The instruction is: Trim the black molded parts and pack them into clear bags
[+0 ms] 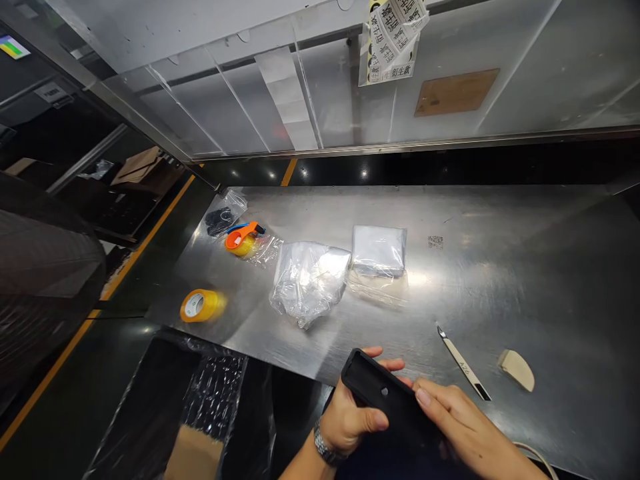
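Note:
A black, box-like part (373, 383) with a raised rim and a small round hole is held between both hands near the table's front edge. My left hand (347, 417) is wrapped round its left end, thumb on the inner face and fingertips showing beyond the far side. My right hand (457, 420) grips the right side, thumb and fingers at the upper edge. The part's lower end fades into the dark below. On the table nearby lie a white-handled craft knife (465, 363) and a cream half-round piece (517, 370).
Plastic-wrapped bundles (313, 277) and a stack of clear bags (379, 250) lie mid-table. A tape roll (200, 305), an orange tape dispenser (243, 239) and a bag of black pieces (223, 217) are at left. A clear panel (325, 100) stands behind the metal table (560, 280).

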### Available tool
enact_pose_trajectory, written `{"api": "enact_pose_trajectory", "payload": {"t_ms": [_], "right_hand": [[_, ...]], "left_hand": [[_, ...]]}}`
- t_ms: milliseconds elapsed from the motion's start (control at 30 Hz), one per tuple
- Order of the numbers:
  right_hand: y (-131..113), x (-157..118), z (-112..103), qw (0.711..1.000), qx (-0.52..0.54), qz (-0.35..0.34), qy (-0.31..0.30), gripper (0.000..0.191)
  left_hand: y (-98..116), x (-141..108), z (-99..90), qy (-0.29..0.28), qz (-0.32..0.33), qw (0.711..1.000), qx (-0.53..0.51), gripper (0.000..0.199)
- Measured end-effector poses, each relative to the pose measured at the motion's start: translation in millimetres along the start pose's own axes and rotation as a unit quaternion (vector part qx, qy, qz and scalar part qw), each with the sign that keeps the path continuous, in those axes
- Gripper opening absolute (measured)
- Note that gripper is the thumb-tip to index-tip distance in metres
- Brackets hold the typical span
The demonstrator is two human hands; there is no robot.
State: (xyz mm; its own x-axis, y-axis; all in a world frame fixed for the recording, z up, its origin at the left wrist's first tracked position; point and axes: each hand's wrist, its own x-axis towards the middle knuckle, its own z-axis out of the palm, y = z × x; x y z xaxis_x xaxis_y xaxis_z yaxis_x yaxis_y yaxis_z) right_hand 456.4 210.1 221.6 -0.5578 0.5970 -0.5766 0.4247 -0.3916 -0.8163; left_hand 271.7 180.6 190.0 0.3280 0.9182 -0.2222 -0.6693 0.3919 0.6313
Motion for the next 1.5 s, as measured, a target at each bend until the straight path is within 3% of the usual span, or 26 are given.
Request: {"api": "enact_pose_trajectory", "payload": {"t_ms": [67, 200, 267, 367, 433, 533, 633, 733, 833, 933, 1000, 1100, 1167, 1300, 1433, 1500], "right_hand": [[0, -3, -1, 1.0, 0.015, 0.004, -0.016, 0.047], [6, -12, -6, 0.992, -0.073, -0.049, 0.092, 0.038], [11, -16, -8, 0.984, -0.122, -0.068, 0.114, 0.05], [11, -17, -5, 0.967, -0.212, -0.105, 0.096, 0.083], [4, -14, 2, 0.947, -0.282, -0.124, 0.091, 0.102], [-8, -9, 14, 0.914, -0.366, -0.143, 0.098, 0.114], [-16, -4, 23, 0.896, -0.407, -0.15, 0.1, 0.121], [-18, 0, 21, 0.905, -0.398, -0.129, 0.078, 0.129], [-20, 1, 13, 0.928, -0.352, -0.114, 0.046, 0.119], [-24, 1, 8, 0.941, -0.318, -0.111, 0.015, 0.106], [-28, 1, 11, 0.939, -0.33, -0.101, -0.002, 0.115], [-35, 3, 16, 0.929, -0.362, -0.08, -0.003, 0.128], [-39, 4, 16, 0.934, -0.351, -0.068, -0.002, 0.12], [-41, 5, 10, 0.949, -0.307, -0.065, -0.017, 0.103], [-32, 6, 12, 0.941, -0.327, -0.085, -0.011, 0.126], [-29, 9, 12, 0.95, -0.3, -0.089, 0.018, 0.123]], "left_hand": [[0, 0, 0.8, 0.008, 0.0, 1.0, -0.009, 0.072], [3, -1, 1.8, 0.031, -0.005, 0.999, -0.01, 0.073], [2, -2, 3.6, 0.037, -0.016, 0.999, -0.006, 0.072], [-5, -4, 8.0, 0.045, -0.042, 0.998, 0.032, 0.059], [-12, -6, 11.1, 0.079, -0.062, 0.991, 0.09, 0.057], [-22, -10, 15.3, 0.147, -0.087, 0.971, 0.167, 0.056], [-26, -13, 20.1, 0.157, -0.099, 0.96, 0.209, 0.059], [-26, -15, 24.7, 0.151, -0.108, 0.957, 0.221, 0.061], [-27, -15, 26.7, 0.186, -0.141, 0.949, 0.213, 0.063], [-29, -15, 28.0, 0.199, -0.16, 0.956, 0.144, 0.061], [-29, -14, 29.5, 0.181, -0.152, 0.967, 0.096, 0.056], [-27, -13, 31.9, 0.179, -0.123, 0.969, 0.118, 0.046], [-26, -13, 33.0, 0.189, -0.117, 0.966, 0.129, 0.046], [-28, -11, 36.2, 0.156, -0.133, 0.978, 0.029, 0.051], [-26, -10, 39.3, 0.169, -0.112, 0.979, 0.026, 0.045], [-25, -11, 38.9, 0.185, -0.118, 0.974, 0.059, 0.047]]}}
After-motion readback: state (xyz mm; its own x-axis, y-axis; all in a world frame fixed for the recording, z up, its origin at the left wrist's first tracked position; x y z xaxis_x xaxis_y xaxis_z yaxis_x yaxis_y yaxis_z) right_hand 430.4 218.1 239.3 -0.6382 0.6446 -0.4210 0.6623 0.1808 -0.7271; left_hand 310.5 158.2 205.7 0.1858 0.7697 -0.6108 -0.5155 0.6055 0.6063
